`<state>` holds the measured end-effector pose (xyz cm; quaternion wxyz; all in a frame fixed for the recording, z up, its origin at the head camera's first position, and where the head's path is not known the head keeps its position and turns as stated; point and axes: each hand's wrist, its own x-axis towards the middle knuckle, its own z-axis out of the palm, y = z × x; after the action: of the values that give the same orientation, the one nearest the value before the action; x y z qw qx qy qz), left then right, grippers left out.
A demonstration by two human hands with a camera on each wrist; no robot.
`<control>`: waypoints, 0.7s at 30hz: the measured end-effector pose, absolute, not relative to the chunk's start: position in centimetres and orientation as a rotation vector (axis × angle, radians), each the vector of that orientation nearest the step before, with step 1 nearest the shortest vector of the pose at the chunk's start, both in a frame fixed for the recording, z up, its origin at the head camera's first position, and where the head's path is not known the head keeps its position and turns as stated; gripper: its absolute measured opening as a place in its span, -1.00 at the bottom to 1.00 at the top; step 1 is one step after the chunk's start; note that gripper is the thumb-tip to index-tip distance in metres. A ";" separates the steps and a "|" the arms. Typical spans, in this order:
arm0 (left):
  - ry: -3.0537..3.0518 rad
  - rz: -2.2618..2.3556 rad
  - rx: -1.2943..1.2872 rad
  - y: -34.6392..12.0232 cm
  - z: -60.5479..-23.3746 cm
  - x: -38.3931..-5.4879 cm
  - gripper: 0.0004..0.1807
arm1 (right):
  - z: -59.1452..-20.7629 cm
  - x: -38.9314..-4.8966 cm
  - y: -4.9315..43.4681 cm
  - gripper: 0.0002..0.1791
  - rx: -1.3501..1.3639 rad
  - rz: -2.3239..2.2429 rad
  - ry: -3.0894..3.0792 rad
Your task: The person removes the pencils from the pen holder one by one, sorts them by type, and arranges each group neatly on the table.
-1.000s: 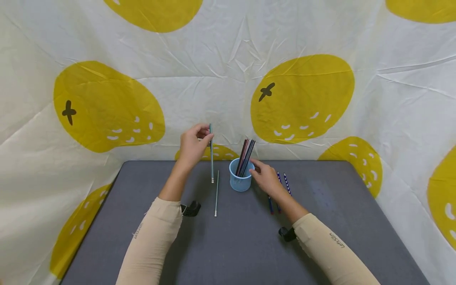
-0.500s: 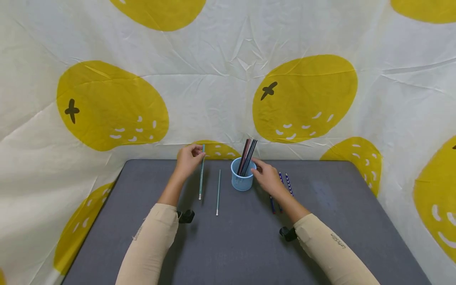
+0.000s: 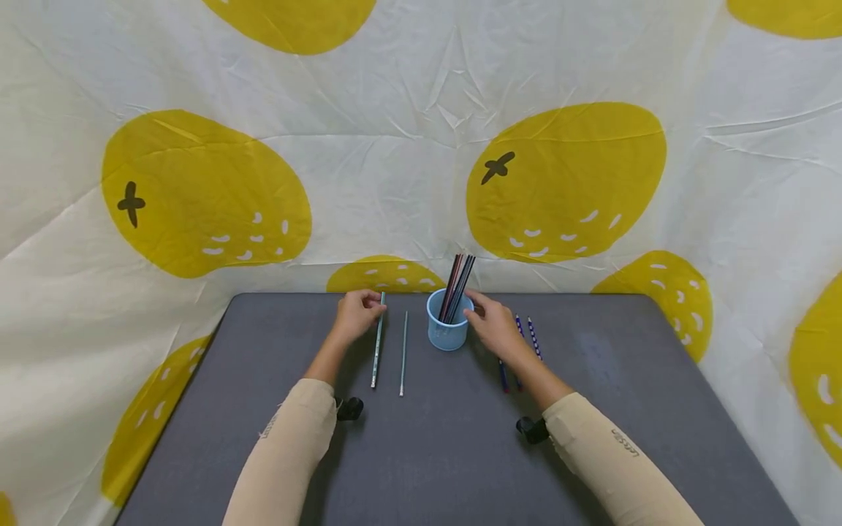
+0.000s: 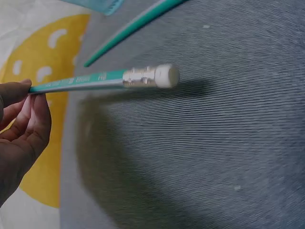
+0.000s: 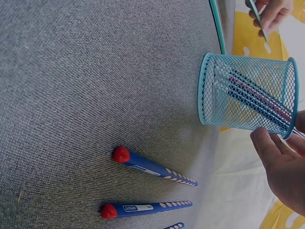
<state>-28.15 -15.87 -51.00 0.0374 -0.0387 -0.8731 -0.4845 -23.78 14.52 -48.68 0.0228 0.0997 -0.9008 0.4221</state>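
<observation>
My left hand (image 3: 357, 315) pinches a teal pencil (image 3: 378, 343) near its far end, between thumb and fingers. In the left wrist view its white eraser end (image 4: 167, 76) points toward the camera, slightly above its shadow on the table. Just right of it, a second teal pencil (image 3: 404, 354) lies on the table. A light blue mesh pencil cup (image 3: 447, 337) stands upright with several dark pencils (image 3: 456, 288) leaning in it. My right hand (image 3: 493, 325) holds the cup at its right rim, the thumb (image 5: 262, 138) against the mesh.
Blue dotted pencils (image 3: 534, 340) with red ends lie on the grey table (image 3: 447, 453), partly under my right forearm. In the right wrist view, one blue pencil (image 5: 155, 165) shows its red end. A white cloth with yellow fruit prints (image 3: 388, 183) hangs behind the table.
My left hand has come down toward the table with the teal pencil, going left and then slightly back right. My right hand stays on the cup.
</observation>
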 end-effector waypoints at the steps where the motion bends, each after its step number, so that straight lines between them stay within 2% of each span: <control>1: -2.686 -1.500 -0.112 -15.8 -51.3 -28.1 -0.74 | -48.7 -23.8 14.5 -0.46 0.305 1.302 -2.790; 21: -2.711 -1.570 0.052 -13.4 -53.3 -27.5 -0.84 | -48.6 -23.6 14.4 -0.46 0.286 1.313 -2.790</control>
<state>-27.55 -13.43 -53.33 0.0043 0.0167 -0.8652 -0.5011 -23.58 14.45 -48.56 0.0224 0.0925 -0.9007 0.4239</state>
